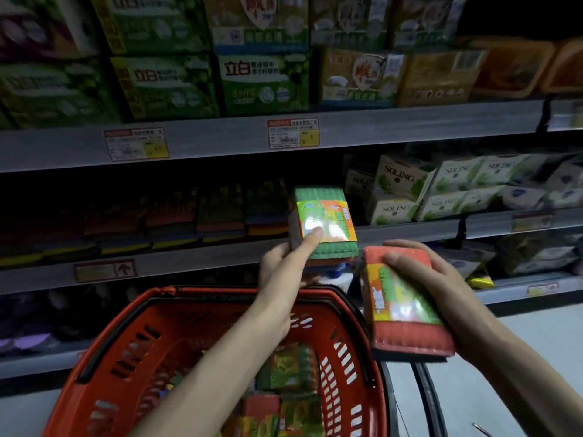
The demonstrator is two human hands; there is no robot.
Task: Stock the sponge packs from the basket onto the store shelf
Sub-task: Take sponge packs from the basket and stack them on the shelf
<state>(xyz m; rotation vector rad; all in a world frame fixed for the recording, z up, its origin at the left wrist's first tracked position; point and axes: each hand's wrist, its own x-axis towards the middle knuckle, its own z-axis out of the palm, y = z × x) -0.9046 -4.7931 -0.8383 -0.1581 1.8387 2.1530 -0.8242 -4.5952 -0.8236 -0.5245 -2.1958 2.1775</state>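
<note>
My left hand [285, 266] holds a green-topped sponge pack [325, 223] up at the front edge of the middle shelf [195, 263], thumb across its shiny label. My right hand [422, 272] grips a red-topped sponge pack [407, 310] lower and to the right, above the basket's right rim. The red plastic basket [132, 348] sits below my arms, with several more sponge packs [287, 370] lying in its bottom. A dark row of stacked sponge packs [195, 216] fills the middle shelf to the left of the raised pack.
White and green SOLING boxes [407, 190] stand on the shelf right of the sponges. Green and yellow detergent boxes [262, 80] fill the upper shelf. Price tags [293, 133] hang on the shelf rails. Dark goods [34, 326] lie on the lower shelf at left.
</note>
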